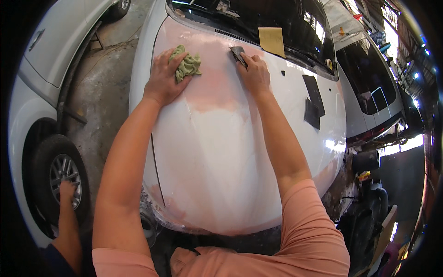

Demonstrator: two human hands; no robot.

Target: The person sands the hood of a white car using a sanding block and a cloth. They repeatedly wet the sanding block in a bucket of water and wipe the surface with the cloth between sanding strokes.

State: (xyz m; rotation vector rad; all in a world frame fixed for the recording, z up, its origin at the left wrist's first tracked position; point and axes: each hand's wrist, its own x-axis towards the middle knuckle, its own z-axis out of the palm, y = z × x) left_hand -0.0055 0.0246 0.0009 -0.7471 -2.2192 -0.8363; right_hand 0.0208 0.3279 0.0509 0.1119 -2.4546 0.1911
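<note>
Left hand (165, 78) clutching a crumpled green cloth (189, 66) over the pinkish patch (213, 92) on this white hood (226, 161); right hand (254, 76) pinches a dark sheet (237, 52) near the patch's edge, two black pieces (314, 94) lying further right!

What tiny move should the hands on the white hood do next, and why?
Maybe the right hand could rub its dark piece lightly along the pinkish patch: it holds that piece there, while the left hand holds a green cloth.
</note>
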